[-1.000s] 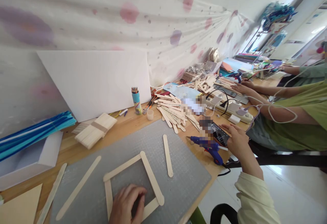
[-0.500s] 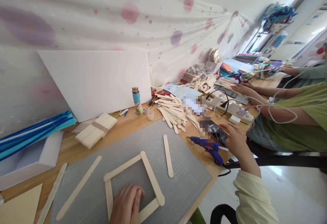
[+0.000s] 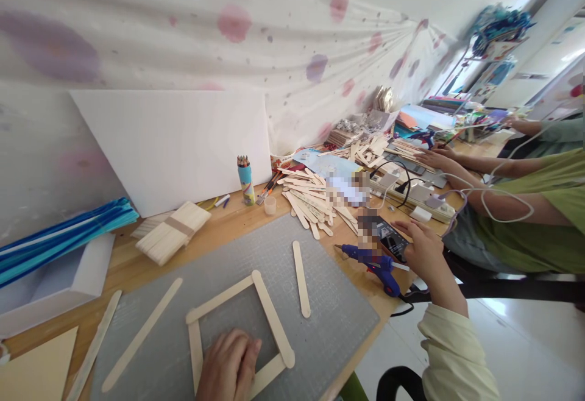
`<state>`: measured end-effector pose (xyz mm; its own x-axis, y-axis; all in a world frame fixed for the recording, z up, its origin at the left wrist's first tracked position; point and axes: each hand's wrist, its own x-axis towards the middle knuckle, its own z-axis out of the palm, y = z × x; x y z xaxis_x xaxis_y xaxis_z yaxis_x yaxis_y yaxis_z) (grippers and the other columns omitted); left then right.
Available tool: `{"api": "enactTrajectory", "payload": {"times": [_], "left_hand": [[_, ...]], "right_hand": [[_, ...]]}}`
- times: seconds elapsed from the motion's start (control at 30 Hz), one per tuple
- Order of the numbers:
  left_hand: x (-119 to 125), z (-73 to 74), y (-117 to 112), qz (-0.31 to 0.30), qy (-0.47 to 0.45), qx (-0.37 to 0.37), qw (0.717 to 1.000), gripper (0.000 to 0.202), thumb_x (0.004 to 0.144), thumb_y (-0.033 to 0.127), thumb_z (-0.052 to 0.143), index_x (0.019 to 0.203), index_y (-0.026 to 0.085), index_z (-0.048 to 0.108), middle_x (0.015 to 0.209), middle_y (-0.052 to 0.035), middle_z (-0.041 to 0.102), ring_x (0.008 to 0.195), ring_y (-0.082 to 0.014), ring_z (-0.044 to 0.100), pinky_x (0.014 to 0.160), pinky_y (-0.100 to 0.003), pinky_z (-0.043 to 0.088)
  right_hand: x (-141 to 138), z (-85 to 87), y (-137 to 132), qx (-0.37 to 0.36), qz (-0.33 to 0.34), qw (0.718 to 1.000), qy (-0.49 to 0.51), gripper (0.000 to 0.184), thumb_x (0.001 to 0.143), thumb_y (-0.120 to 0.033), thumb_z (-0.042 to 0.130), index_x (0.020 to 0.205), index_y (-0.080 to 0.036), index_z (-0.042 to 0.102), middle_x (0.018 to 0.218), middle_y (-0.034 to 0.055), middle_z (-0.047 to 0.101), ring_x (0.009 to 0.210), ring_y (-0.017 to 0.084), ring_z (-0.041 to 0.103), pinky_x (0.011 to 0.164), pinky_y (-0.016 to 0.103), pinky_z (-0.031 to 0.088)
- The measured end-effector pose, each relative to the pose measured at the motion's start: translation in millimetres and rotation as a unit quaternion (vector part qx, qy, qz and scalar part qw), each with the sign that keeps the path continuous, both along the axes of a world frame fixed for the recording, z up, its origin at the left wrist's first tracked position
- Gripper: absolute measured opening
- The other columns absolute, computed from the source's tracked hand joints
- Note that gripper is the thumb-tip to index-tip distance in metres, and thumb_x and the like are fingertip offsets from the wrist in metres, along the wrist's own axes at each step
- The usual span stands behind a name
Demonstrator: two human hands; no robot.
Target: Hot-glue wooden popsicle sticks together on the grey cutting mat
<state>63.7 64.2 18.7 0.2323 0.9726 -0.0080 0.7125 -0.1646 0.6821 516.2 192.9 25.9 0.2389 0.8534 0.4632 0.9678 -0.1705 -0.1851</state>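
My left hand [image 3: 231,364] rests with curled fingers on the grey cutting mat [image 3: 219,251], inside and over the near-left part of a square frame of craft sticks [image 3: 273,319]. Nothing shows between its fingers; their undersides are hidden. At the right, my right hand [image 3: 423,248] reaches to a phone [image 3: 392,239] lying on the table, fingers apart, a fingertip at its screen. Just below the phone lies a blue glue gun [image 3: 372,264] with a white glue stick in its back. Single craft sticks lie on the mat, one right [image 3: 301,279] and one left [image 3: 142,335] of the frame.
Loose craft sticks [image 3: 306,200] pile behind the mat. A banded bundle of sticks [image 3: 173,233], a pencil tube [image 3: 245,181] and a small cup [image 3: 270,206] stand near a white board [image 3: 183,145]. A power strip [image 3: 420,197] with cables lies before another person's arms [image 3: 498,172].
My right hand's fingers have shifted slightly over the phone. My left hand has turned a little in place. The sticks and glue gun stay where they were.
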Motion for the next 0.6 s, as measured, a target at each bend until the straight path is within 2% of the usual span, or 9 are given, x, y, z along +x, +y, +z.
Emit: {"api": "enactTrajectory", "payload": {"times": [0.17, 0.37, 0.6], "left_hand": [[-0.7, -1.1, -0.4, -0.025, 0.002, 0.019, 1.0, 0.047, 0.101, 0.039, 0.036, 0.064, 0.022, 0.059, 0.075, -0.0023, 0.066, 0.074, -0.0179, 0.066, 0.07, -0.029, 0.048], [0.8, 0.7, 0.9, -0.044, 0.003, 0.077, 0.996, 0.05, 0.101, 0.036, 0.04, 0.057, 0.02, 0.058, 0.07, -0.0015, 0.063, 0.069, -0.015, 0.064, 0.066, -0.026, 0.047], [1.9, -0.8, -1.0, -0.031, 0.004, 0.098, 0.995, 0.053, 0.101, 0.036, 0.04, 0.053, 0.019, 0.057, 0.067, -0.0007, 0.061, 0.066, -0.0136, 0.063, 0.065, -0.026, 0.045]], "right_hand": [[-2.8, 0.9, 1.6, -0.003, 0.008, 1.0, 0.003, 0.054, 0.066, 0.0, 0.044, 0.111, -0.014, 0.071, 0.119, 0.0189, 0.066, 0.12, 0.033, 0.058, 0.097, 0.049, 0.047], [-3.3, 1.1, 1.8, 0.001, 0.012, 1.0, 0.012, 0.056, 0.061, 0.002, 0.044, 0.106, -0.019, 0.071, 0.111, 0.0128, 0.071, 0.118, 0.031, 0.059, 0.1, 0.049, 0.045], [-0.1, -2.5, 3.4, -0.015, 0.029, 0.999, 0.031, 0.059, 0.06, 0.002, 0.043, 0.108, -0.018, 0.069, 0.112, 0.011, 0.073, 0.119, 0.029, 0.058, 0.101, 0.047, 0.045]]}}
